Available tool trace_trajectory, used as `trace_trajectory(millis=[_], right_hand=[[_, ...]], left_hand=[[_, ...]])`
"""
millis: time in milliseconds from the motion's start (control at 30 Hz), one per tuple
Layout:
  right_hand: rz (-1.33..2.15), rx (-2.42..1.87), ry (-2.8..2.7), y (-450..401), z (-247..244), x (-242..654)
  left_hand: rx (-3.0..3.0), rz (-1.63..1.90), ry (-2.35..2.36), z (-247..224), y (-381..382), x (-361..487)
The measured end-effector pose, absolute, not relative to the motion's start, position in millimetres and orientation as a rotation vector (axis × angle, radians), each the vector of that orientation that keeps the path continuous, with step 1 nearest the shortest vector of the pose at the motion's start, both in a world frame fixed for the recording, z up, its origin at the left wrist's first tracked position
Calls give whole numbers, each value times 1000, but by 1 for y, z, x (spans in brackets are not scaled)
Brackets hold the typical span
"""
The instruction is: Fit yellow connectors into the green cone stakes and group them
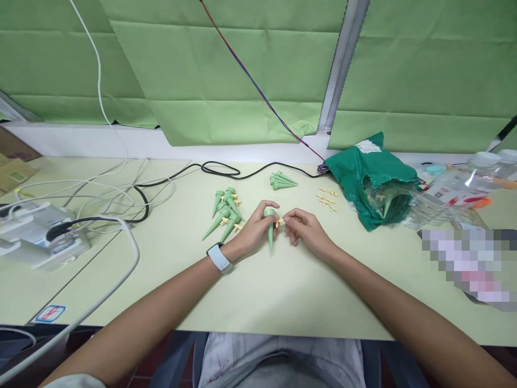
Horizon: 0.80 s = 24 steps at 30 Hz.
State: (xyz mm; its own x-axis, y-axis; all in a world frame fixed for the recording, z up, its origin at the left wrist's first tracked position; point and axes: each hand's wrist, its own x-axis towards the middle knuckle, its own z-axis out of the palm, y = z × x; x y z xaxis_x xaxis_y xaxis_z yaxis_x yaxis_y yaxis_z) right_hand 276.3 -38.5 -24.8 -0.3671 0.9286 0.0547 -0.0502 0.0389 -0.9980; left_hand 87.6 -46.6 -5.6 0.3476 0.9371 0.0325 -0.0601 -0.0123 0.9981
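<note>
My left hand (258, 223) is closed around the top of a green plastic plant watering spike (271, 237), its pointed end hanging down toward me. With thumb and fingertips, my right hand (305, 229) pinches a small yellow valve piece (281, 221) at the spike's right side. Whether the valve is seated in the spike is hidden by my fingers. Left of my hands lies a heap of green spikes (226, 213), several with yellow valves on them. Farther back is a small group of green spikes (281, 181). Loose yellow valves (326, 200) lie to the right.
A torn green bag (377, 178) with clear-wrapped parts stands at the back right, beside clear plastic bottles (452, 188). A blurred flat item (468, 269) lies at right. White power strips (40, 237) and tangled cables (109, 188) occupy the left. A black cable (258, 171) runs along the back.
</note>
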Motion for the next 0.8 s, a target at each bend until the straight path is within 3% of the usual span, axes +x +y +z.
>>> trace_trajectory(millis=[300,800], right_hand=[[1472,-886,-1304,-40,-20,273],[787,-777,-1790,-50,-8,288]], left_hand=[[1390,1052,839,-10,-48,92],[1277,1048,689,-5,-50,95]])
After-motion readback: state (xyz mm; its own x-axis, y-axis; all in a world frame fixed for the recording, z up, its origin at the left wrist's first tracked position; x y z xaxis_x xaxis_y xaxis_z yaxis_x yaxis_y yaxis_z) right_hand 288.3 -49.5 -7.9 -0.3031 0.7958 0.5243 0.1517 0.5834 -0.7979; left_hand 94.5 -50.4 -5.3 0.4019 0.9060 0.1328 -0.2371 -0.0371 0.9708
